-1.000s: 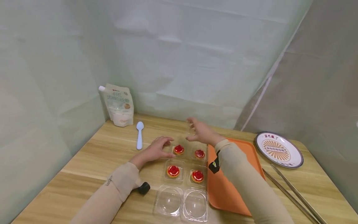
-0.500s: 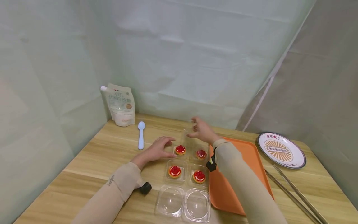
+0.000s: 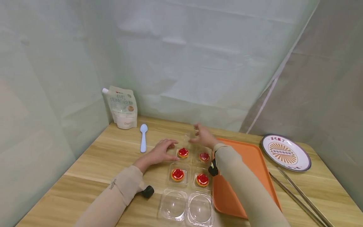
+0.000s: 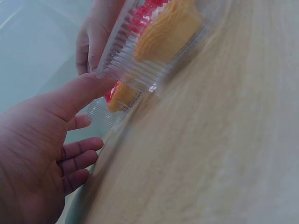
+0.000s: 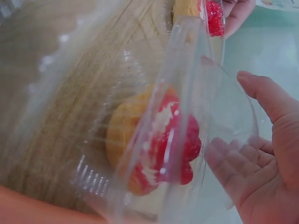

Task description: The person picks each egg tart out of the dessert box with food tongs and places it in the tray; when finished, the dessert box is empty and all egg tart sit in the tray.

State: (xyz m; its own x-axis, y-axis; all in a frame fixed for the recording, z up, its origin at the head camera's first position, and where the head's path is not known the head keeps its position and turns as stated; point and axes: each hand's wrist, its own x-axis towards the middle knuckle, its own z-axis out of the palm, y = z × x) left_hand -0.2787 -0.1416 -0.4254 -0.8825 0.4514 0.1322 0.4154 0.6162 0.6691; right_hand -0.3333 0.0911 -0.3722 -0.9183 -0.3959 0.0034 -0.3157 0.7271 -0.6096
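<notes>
In the head view, my left hand [image 3: 158,153] lies beside the back left red-topped tart [image 3: 183,153], which sits in a clear plastic box. Its thumb and fingers are spread apart near that box, with the fingers loosely bent in the left wrist view. My right hand [image 3: 204,136] is behind the boxes and appears to hold a clear plastic lid [image 5: 231,107], seen between thumb and fingers in the right wrist view. Other tarts, the back right tart [image 3: 204,157], front left tart [image 3: 177,174] and front right tart [image 3: 202,180], sit in clear boxes too.
Two clear box halves [image 3: 173,205] lie in front. An orange tray [image 3: 231,192] is under my right forearm. Further right are a patterned plate [image 3: 286,153] and metal tongs [image 3: 302,197]. A blue spoon [image 3: 143,138] and a white pouch [image 3: 122,107] stand at the left back.
My right hand has lowered slightly, and the clear lid beside it has tilted down from a more upright position. The left hand has stayed nearly still. The head view has shifted a little.
</notes>
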